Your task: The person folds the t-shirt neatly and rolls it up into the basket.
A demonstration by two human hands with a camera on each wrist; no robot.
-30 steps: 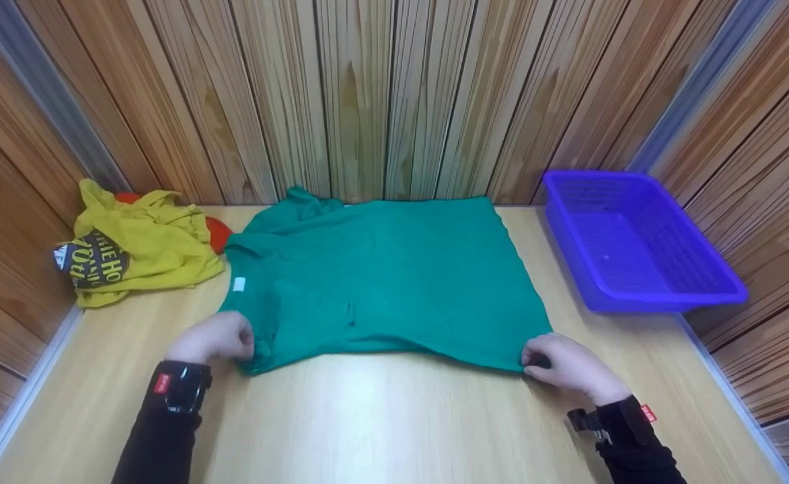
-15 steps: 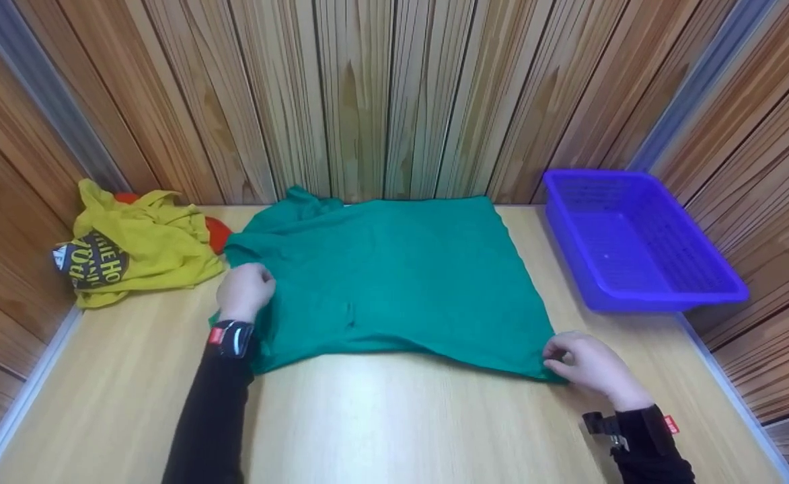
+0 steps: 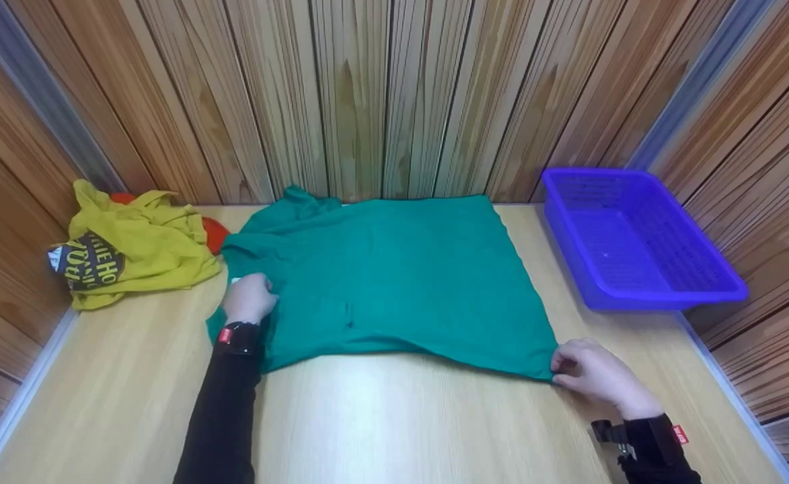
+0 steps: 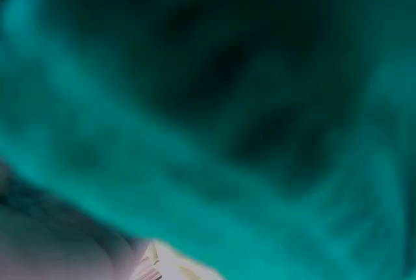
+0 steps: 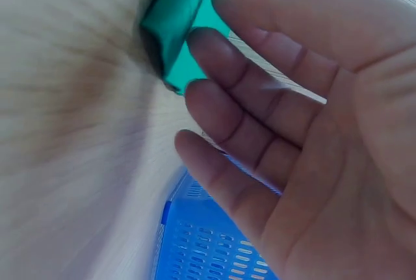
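A green T-shirt [image 3: 407,269] lies spread sideways on the table, neck end to the left and hem to the right. My left hand [image 3: 249,298] grips cloth near the neckline with curled fingers, close to the white label. In the left wrist view, blurred green cloth [image 4: 195,176] nearly fills the picture and hides the fingertips. At the near hem corner, my right hand [image 3: 589,373] pinches the cloth between thumb and index finger. The right wrist view shows the pinched corner [image 5: 185,39] beyond the hand [image 5: 312,111], whose other fingers are loosely bent.
At the back left lies a crumpled yellow garment [image 3: 159,242] with dark lettering, with a red piece [image 3: 215,235] showing behind it. A purple-blue plastic basket [image 3: 636,249] stands at the right. Wood-patterned walls [image 3: 360,101] enclose the wooden table [image 3: 367,423].
My left hand has moved up and right from the near left part of the T-shirt to the neckline. My right hand has drawn the hem corner slightly right and toward me.
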